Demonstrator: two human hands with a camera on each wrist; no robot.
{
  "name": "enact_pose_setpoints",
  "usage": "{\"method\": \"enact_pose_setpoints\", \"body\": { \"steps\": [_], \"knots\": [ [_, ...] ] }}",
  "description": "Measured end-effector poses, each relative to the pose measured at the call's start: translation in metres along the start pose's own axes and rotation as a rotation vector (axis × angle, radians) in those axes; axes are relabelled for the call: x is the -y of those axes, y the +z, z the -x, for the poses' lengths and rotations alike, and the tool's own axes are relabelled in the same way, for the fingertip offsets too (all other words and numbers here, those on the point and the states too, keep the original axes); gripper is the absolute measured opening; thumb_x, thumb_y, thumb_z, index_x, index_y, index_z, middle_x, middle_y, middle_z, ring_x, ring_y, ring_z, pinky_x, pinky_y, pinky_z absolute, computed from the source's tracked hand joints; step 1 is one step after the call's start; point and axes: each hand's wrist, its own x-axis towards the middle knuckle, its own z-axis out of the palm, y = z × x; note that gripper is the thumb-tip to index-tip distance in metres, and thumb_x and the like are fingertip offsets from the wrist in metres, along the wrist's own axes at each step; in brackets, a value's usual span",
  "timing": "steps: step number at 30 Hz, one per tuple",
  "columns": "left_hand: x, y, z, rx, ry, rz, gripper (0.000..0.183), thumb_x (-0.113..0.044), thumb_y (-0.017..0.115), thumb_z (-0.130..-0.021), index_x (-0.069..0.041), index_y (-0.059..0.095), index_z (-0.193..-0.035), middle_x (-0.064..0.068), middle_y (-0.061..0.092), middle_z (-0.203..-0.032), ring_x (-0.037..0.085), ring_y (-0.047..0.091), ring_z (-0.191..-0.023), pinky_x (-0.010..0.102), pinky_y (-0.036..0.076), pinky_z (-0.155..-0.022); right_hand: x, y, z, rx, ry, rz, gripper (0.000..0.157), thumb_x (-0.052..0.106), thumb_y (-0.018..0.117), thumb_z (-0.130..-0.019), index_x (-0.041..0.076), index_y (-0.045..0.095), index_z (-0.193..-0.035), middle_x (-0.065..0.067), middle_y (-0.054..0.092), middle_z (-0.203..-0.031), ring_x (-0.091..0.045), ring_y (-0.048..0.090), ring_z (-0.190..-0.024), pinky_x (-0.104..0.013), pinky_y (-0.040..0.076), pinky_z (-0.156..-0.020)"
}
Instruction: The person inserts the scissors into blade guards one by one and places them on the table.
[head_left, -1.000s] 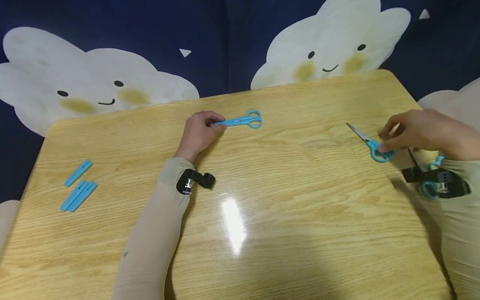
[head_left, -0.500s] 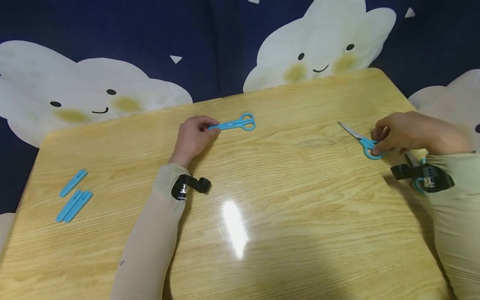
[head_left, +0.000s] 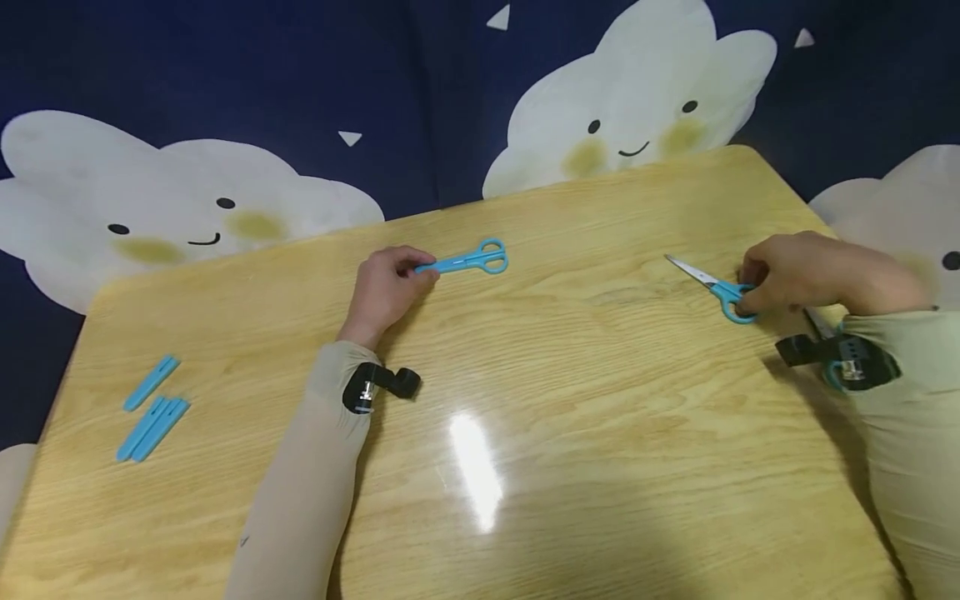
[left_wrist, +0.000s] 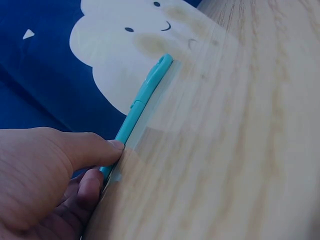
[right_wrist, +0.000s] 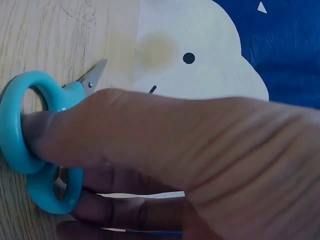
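Note:
Near the far edge of the table, my left hand (head_left: pixel 386 292) pinches the tip end of a pair of blue scissors (head_left: pixel 480 258). A blue blade cover (head_left: pixel 450 264) hides those blades, and the scissors lie along the tabletop. In the left wrist view the thumb (left_wrist: pixel 97 148) presses on the cover from above. On the right, my right hand (head_left: pixel 806 271) pinches the handles of other scissors (head_left: pixel 723 293), whose bare metal blades point to the far left. In the right wrist view the thumb (right_wrist: pixel 85 135) overlaps a handle ring (right_wrist: pixel 12 135), with fingers behind the handles.
Three loose blue blade covers (head_left: pixel 161 429) lie at the table's left side, two of them side by side. Another pair of scissors (head_left: pixel 819 321) lies partly hidden under my right wrist. A dark blue cloth with clouds (head_left: pixel 435 100) hangs behind the wooden table (head_left: pixel 585 433).
The head view has shifted a little. My right hand has closed in over the scissors' handles and now hides more of them. My left hand keeps its pinch on the covered scissors.

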Motion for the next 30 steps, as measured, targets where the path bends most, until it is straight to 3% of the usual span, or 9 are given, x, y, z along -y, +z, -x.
{"method": "enact_pose_setpoints", "body": {
  "steps": [6, 16, 24, 30],
  "knots": [
    [0.007, -0.002, -0.002, -0.001, 0.004, -0.006, 0.02, -0.022, 0.071, -0.088, -0.013, 0.075, -0.106, 0.009, 0.071, -0.094, 0.018, 0.055, -0.076, 0.025, 0.042, -0.068, 0.005, -0.002, -0.006, -0.009, 0.0, -0.018, 0.038, 0.039, 0.079, -0.079, 0.008, 0.063, -0.096, -0.007, 0.067, -0.094, -0.018, 0.056, -0.072, -0.032, 0.047, -0.059],
    [0.008, -0.003, -0.008, 0.001, 0.008, -0.021, 0.02, -0.022, 0.071, -0.088, -0.014, 0.074, -0.106, 0.009, 0.071, -0.092, 0.017, 0.054, -0.075, 0.025, 0.042, -0.068, 0.006, -0.004, -0.009, -0.091, 0.013, -0.09, 0.047, 0.039, 0.08, -0.078, 0.008, 0.055, -0.104, -0.01, 0.066, -0.097, -0.018, 0.061, -0.07, -0.033, 0.047, -0.059],
    [0.007, -0.004, -0.01, 0.008, 0.011, -0.026, 0.02, -0.023, 0.071, -0.089, -0.014, 0.074, -0.106, 0.008, 0.071, -0.092, 0.016, 0.055, -0.075, 0.025, 0.042, -0.068, 0.007, -0.008, -0.013, -0.157, 0.003, 0.014, 0.042, 0.041, 0.073, -0.085, 0.013, 0.053, -0.109, -0.015, 0.066, -0.106, -0.023, 0.058, -0.083, -0.03, 0.04, -0.063],
    [0.006, -0.006, -0.01, 0.015, 0.011, -0.019, 0.02, -0.022, 0.071, -0.089, -0.014, 0.074, -0.107, 0.009, 0.07, -0.091, 0.017, 0.054, -0.075, 0.026, 0.042, -0.068, 0.012, -0.006, -0.015, -0.246, -0.044, 0.034, 0.036, 0.039, 0.073, -0.086, 0.017, 0.056, -0.108, -0.011, 0.071, -0.104, -0.023, 0.063, -0.088, -0.029, 0.041, -0.066]
  ]
}}
